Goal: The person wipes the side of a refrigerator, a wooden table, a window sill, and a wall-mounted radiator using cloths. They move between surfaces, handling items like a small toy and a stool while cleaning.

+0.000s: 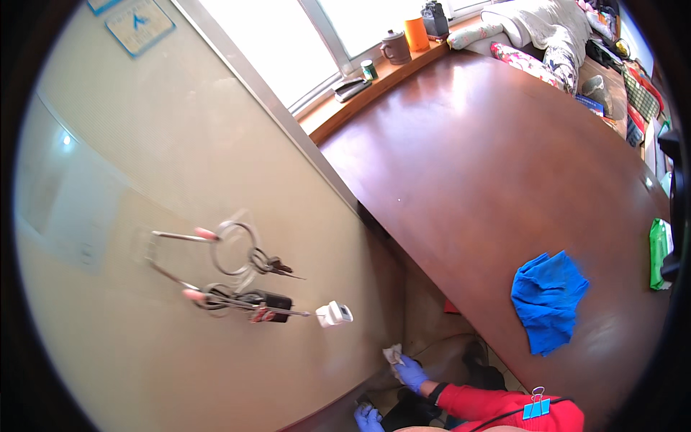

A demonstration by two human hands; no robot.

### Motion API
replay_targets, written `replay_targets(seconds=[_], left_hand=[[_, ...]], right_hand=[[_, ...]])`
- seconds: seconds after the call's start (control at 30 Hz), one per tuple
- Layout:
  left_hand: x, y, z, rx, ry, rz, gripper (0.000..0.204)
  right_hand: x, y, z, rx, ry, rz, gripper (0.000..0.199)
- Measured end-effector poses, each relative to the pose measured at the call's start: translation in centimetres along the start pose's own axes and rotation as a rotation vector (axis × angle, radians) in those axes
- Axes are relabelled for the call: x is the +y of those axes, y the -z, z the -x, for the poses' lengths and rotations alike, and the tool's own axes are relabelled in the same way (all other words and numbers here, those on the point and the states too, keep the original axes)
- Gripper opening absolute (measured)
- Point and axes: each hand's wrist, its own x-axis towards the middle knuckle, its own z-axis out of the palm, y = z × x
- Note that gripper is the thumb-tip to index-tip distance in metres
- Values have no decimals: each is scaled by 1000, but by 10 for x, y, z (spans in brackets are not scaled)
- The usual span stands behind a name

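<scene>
Pinch grip, R hand [411, 374], head view: gloved fingers pressed together on a crumpled white wipe [393, 353]. L hand [368, 417]: gloved, partly cut off by the lower edge of view; fingers look curled, but cannot tell whether they hold anything.

Landmark: brown table [446, 173]. Wipe loc.: L of table's near-L edge, below tabletop level, close to the dark baseboard [340, 413] of the beige wall [180, 144]. Contact w/ baseboard cannot be confirmed. L hand sits farther L of the table than R hand, apart from the wipe.

Other items, ref. table: blue cloth [549, 302] lies rumpled on its near part; green soft pack [658, 253] at its R edge; key bunch [273, 266] hangs on the wall, L of it; mug [395, 47] on the windowsill [392, 81] past its far-L edge.

Step in hand (judged): wiping down the low strip beside the table, prob. the baseboard. Next move calls for: keep wipe bunched under fingertips, press flat, stroke along the strip w/ light, even pressure; refold to a clean face as req'd. Caution: tight clearance next to table edge; mind R forearm.
</scene>
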Motion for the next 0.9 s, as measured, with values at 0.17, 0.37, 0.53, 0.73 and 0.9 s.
replay_targets(seconds=[0.17,0.37,0.53,0.73,0.9], left_hand=[[61,30,48,77,-101,-29,50],[147,81,103,260,-313,-57,51],[235,114,159,453,-607,-62,52],[349,114,237,656,-928,10,62],[420,109,273,699,-1190,-86,77]], right_hand=[[-63,-68,47,-71,78,-17,20],[-162,-96,130,35,636,384,34],[-263,-104,200,-119,852,298,38],[-362,-124,264,-255,1157,343,44],[-432,-144,289,-481,1468,526,56]])
